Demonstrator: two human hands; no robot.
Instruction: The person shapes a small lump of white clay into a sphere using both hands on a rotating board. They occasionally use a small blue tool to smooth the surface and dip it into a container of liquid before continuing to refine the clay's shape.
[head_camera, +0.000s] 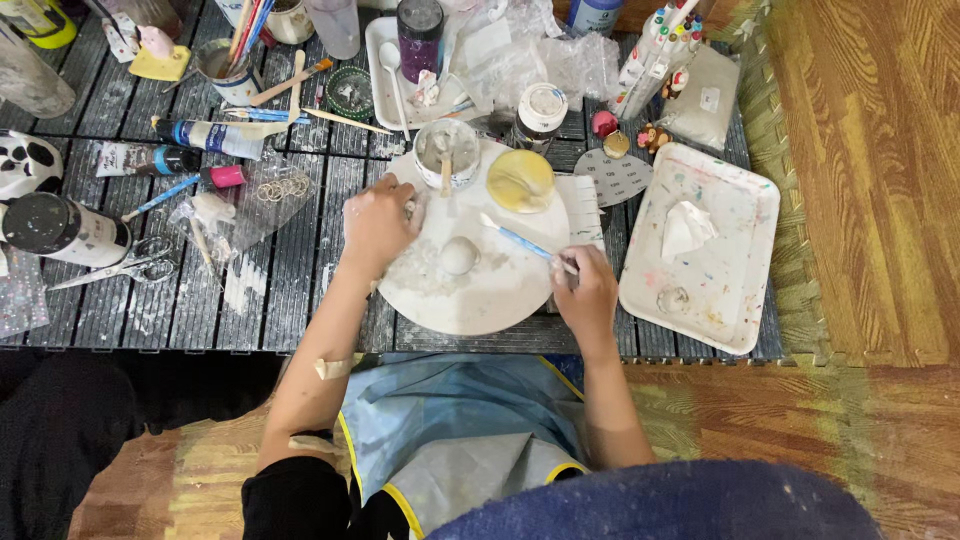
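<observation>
Evenly lit, soft overhead light, no hard shadows. Faint shadow under left hand (378, 225) and right hand (588, 290) on round white board (470, 295). Mild glare on white tray (735, 210) and plastic bags (520, 55) at top. Wood floor (870, 150) at right warm-toned, oversaturated. Centre fairly sharp; fine detail soft w/ compression smear. Slight wide-angle bend at edges. Bottom corners dark, blue fabric (660, 505) in foreground blurred.

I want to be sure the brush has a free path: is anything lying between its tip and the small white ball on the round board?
Nothing visible does. The right hand holds the blue-handled brush, its tip up and right of the white ball; only bare round board lies between. The left hand rests to the ball's left.
</observation>
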